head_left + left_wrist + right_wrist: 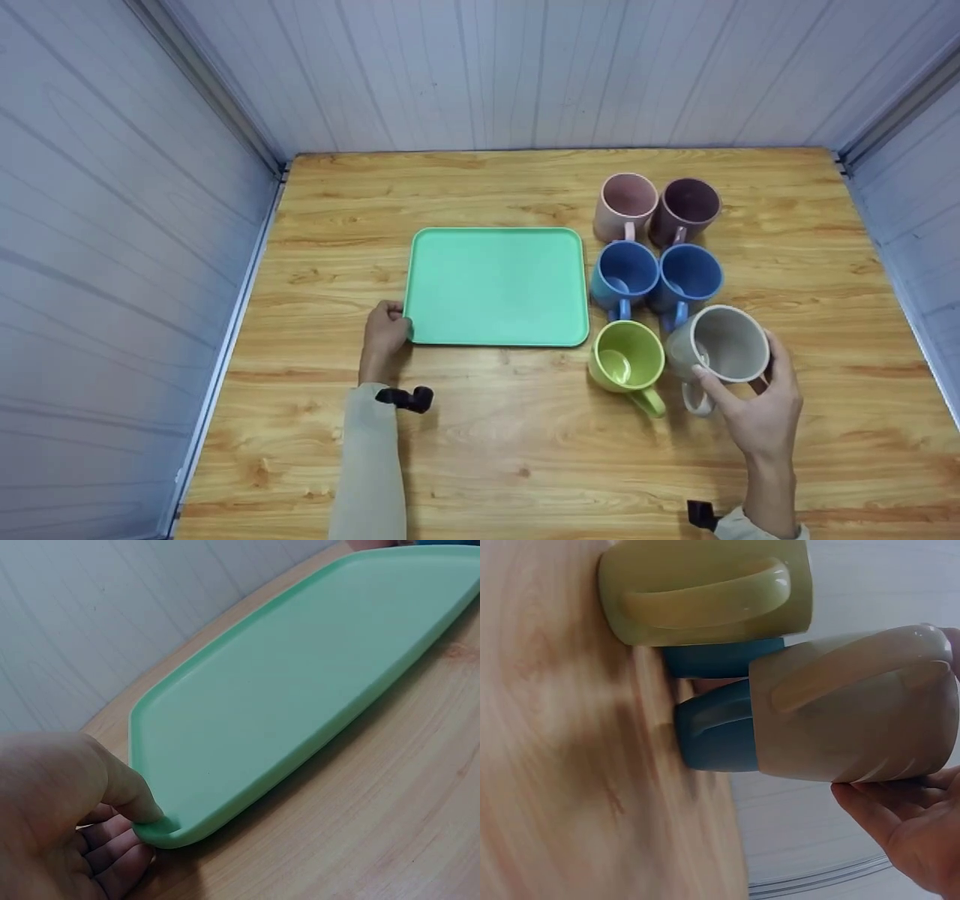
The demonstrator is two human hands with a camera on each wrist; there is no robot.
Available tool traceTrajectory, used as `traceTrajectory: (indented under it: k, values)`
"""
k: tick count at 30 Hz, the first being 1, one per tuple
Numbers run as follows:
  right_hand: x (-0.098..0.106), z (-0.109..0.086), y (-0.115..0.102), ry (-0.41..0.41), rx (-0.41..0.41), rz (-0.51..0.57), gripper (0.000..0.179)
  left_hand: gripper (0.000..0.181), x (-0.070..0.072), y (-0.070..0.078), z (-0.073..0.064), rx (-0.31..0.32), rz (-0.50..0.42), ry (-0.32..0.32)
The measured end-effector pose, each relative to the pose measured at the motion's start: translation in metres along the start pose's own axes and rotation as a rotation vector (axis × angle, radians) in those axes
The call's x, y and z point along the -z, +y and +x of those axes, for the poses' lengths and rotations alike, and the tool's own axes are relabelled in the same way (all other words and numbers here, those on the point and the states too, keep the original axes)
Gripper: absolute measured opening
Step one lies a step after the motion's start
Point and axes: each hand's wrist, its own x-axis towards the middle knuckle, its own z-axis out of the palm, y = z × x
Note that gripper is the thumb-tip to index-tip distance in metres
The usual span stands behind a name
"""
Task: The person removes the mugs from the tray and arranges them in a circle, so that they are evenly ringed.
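My left hand [385, 330] pinches the near left corner of a green tray [499, 285], thumb over the rim and fingers beneath it in the left wrist view. On the right, my right hand [766, 409] grips a light grey mug [855, 712] round its upper body, thumb on the near side. The right wrist view shows this mug's base raised above the wooden table, its handle toward me. Just left of it stands a yellow-green mug [627, 358]. A blue mug [690, 274] is directly behind the grey one, partly covered by it in the right wrist view.
Another blue mug [626, 271] stands beside the tray's right edge. Farther back are a pink mug [628, 202] and a dark purple mug [688, 206], side by side. The wooden table [525, 450] is bounded by pale panel walls [480, 75] behind and at both sides.
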Motion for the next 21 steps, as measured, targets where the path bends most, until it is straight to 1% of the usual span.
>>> traceTrajectory:
  k: [2, 3, 6, 9, 16, 21]
  values:
    - [-0.002, -0.003, -0.006, -0.011, -0.014, 0.002, 0.081, 0.041, 0.000, 0.000, 0.000, -0.001, -0.001, -0.001]
    - [-0.002, -0.003, -0.004, -0.017, -0.024, 0.005, 0.081, 0.041, 0.000, 0.000, 0.000, -0.003, 0.002, -0.002]
    - [-0.004, -0.005, 0.005, -0.034, -0.053, 0.011, 0.083, 0.041, 0.000, 0.000, -0.001, -0.006, 0.005, -0.004]
    - [-0.006, -0.005, 0.025, -0.048, -0.074, 0.017, 0.085, 0.041, 0.000, 0.001, -0.002, -0.008, 0.005, -0.005]
    - [-0.008, -0.008, 0.034, -0.077, -0.111, 0.032, 0.083, 0.041, 0.001, 0.001, -0.001, -0.017, 0.000, -0.006]
    - [-0.009, -0.009, 0.040, -0.099, -0.130, 0.028, 0.081, 0.040, 0.001, 0.000, -0.001, -0.023, 0.025, 0.001]
